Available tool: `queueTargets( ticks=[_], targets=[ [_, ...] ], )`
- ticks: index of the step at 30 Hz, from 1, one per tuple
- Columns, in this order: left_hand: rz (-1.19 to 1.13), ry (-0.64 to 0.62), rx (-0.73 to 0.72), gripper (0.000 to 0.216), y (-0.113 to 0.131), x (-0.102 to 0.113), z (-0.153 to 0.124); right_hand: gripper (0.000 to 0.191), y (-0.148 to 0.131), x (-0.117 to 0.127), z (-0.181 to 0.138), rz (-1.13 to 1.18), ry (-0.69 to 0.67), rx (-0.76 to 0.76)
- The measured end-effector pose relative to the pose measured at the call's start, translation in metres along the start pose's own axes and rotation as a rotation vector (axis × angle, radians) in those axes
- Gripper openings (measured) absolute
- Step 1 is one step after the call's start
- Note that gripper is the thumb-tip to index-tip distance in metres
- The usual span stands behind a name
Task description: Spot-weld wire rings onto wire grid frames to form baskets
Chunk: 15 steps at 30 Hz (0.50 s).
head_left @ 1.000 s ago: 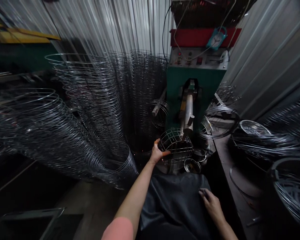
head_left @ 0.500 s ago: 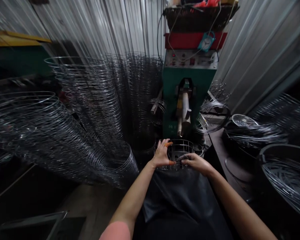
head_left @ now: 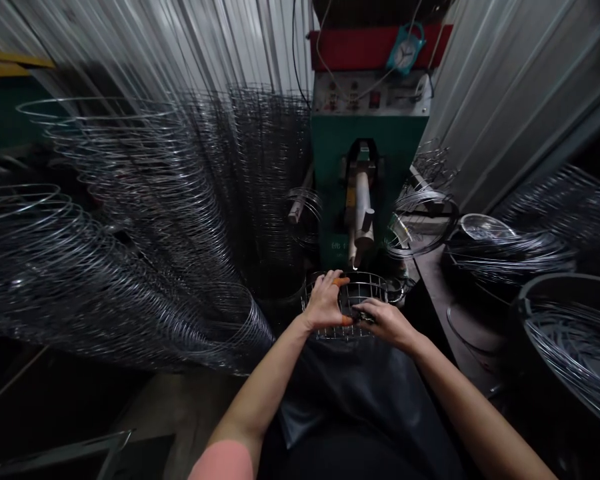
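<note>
While the left hand (head_left: 325,303) spans the left side of a round wire basket (head_left: 379,285), its orange-tipped thumb and forefinger stand apart; whether it grips the wire cannot be told. The right hand (head_left: 386,322) lies at the basket's near side with its fingers curled close to the left thumb; a small dark item shows at its fingertips, too indistinct to identify, and a firm hold cannot be confirmed. The basket sits low in front of a green machine (head_left: 325,157), just below the tip of its metal arm (head_left: 363,193) and just beyond a dark apron (head_left: 350,383). Nested wire stacks (head_left: 200,200) occupy the left; wire coils (head_left: 517,252) and a black bucket (head_left: 524,303) occupy the right.
</note>
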<state>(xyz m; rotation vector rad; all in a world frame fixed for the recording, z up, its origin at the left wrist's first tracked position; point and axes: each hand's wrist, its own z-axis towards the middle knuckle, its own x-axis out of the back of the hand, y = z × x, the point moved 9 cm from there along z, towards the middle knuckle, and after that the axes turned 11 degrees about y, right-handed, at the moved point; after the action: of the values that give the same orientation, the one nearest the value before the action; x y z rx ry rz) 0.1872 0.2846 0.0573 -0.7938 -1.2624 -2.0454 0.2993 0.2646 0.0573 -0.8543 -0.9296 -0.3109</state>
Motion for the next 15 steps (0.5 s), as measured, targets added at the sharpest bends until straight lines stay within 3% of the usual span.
queueTargets(
  ticks=[15],
  targets=[
    [0.000, 0.006, -0.012, 0.092, -0.012, -0.006, 0.017, 0.020, 0.011, -0.004, 0.008, 0.046, 0.097, 0.057]
  ],
)
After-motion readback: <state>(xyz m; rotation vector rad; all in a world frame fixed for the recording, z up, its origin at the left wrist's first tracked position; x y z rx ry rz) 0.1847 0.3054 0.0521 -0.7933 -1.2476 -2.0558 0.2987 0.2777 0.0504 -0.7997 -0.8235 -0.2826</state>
